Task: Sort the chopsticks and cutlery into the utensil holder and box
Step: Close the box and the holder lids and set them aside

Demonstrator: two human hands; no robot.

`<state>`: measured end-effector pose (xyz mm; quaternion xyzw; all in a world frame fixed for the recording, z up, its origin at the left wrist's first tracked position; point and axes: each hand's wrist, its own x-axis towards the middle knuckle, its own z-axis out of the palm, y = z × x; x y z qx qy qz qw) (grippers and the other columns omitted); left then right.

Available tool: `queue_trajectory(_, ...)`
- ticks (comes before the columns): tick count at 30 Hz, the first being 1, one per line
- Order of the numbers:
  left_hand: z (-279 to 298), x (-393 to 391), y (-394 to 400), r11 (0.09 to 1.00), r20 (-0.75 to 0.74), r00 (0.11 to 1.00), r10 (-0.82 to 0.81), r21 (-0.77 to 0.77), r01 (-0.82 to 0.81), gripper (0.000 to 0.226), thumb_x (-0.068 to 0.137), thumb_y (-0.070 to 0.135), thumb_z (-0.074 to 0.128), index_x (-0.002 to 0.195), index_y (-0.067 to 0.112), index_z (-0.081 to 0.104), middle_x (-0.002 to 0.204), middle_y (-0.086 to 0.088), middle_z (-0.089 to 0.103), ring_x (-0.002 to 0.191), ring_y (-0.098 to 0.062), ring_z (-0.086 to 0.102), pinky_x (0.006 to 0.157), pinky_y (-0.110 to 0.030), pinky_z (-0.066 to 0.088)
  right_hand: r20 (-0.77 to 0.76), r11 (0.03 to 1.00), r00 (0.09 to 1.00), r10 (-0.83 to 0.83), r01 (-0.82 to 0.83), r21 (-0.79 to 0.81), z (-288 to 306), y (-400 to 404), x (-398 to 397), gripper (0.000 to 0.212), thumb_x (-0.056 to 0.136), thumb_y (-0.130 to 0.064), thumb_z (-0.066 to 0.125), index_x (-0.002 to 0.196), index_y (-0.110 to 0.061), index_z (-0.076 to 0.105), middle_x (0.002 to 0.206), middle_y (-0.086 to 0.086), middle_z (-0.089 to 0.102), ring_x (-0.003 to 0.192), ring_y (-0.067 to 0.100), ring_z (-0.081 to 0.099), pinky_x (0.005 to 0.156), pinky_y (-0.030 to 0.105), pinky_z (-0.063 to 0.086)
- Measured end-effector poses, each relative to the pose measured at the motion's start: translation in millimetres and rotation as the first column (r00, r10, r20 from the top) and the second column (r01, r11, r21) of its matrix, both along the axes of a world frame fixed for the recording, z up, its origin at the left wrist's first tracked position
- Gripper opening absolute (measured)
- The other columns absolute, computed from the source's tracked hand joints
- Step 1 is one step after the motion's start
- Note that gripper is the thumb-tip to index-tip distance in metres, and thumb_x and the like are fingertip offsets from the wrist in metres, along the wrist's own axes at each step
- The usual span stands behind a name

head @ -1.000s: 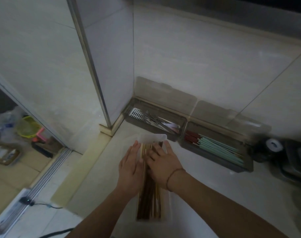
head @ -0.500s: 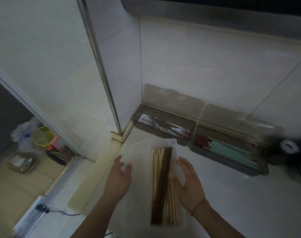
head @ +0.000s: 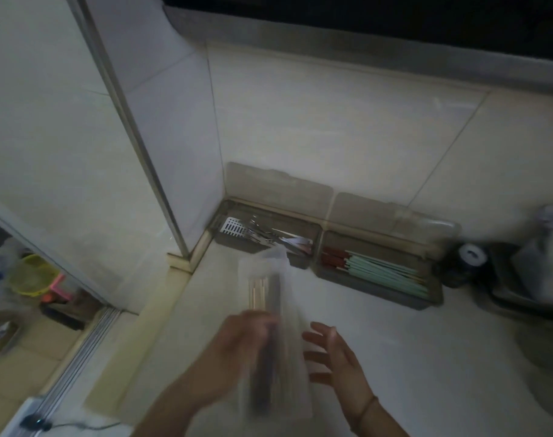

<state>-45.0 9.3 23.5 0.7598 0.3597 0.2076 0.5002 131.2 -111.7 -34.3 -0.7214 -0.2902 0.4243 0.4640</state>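
Translucent box [head: 273, 335], blurred, pale and dark chopsticks [head: 265, 298] inside

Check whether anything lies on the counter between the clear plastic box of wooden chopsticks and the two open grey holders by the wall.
Nothing visible does. Bare pale counter separates the clear plastic box from the open grey holders.

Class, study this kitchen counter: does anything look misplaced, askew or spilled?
Nothing is spilled. The two lidded holders sit neatly against the wall, lids open; only the clear box of chopsticks lies loose mid-counter between the hands, motion-blurred.
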Motion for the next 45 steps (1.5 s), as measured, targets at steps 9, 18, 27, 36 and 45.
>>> queue_trajectory(9,-57,41,-71,0.907,-0.630,0.775,-0.047,0.299,0.297,0.110,0.038,0.075,0.061,0.134,0.022,0.048,0.133,-0.007,0.048,0.122,-0.038,0.042,0.101,-0.059,0.027,0.664,0.943,0.687,0.295,-0.321,-0.086,4,59,30,0.060,0.089,-0.057,0.026,0.145,-0.040,0.019,0.155,-0.017,0.008,0.143,0.007,0.013,0.113,0.019,0.017)
queue_trajectory(18,-81,35,-82,0.797,-0.699,0.706,0.112,0.488,0.357,0.071,0.075,0.069,0.043,0.131,0.025,0.053,0.130,-0.005,0.058,0.118,-0.037,0.050,0.107,-0.056,0.017,0.779,0.793,0.257,0.571,-0.417,-0.444,6,110,29,0.088,0.070,-0.064,-0.021,0.149,-0.026,-0.015,0.152,-0.014,-0.028,0.142,0.012,-0.023,0.114,0.038,-0.014)
queue_trajectory(27,-65,-42,-19,0.520,-0.495,0.772,0.398,0.815,0.255,0.038,0.104,0.015,0.028,0.129,0.034,0.050,0.110,0.011,0.071,0.116,-0.028,0.061,0.086,-0.060,0.046,0.875,0.894,0.288,0.389,-0.349,-0.282,-11,92,-8,0.068,0.094,-0.062,0.020,0.147,-0.022,0.031,0.157,-0.002,0.022,0.147,0.026,0.008,0.111,0.051,0.009)
queue_trajectory(36,-49,-80,48,0.843,-0.697,0.605,0.384,0.532,0.079,0.072,0.048,0.037,0.044,0.115,0.027,0.066,0.137,-0.010,0.055,0.129,-0.038,0.043,0.100,-0.070,0.020,0.920,0.946,0.389,0.054,-0.315,0.078,-29,48,-55,0.051,0.065,-0.045,0.056,0.116,-0.037,0.055,0.123,-0.010,0.051,0.103,0.019,0.053,0.105,0.024,0.026)
queue_trajectory(45,-53,-69,80,0.847,-0.680,0.732,0.050,0.417,0.330,0.108,0.023,0.059,0.071,0.123,0.025,0.049,0.130,-0.010,0.054,0.116,-0.036,0.049,0.097,-0.064,0.028,0.699,0.858,0.628,0.342,0.094,-0.505,-42,17,-45,0.054,0.054,-0.067,0.046,0.078,-0.022,0.065,0.090,0.002,0.049,0.075,0.030,0.049,0.051,0.037,0.047)
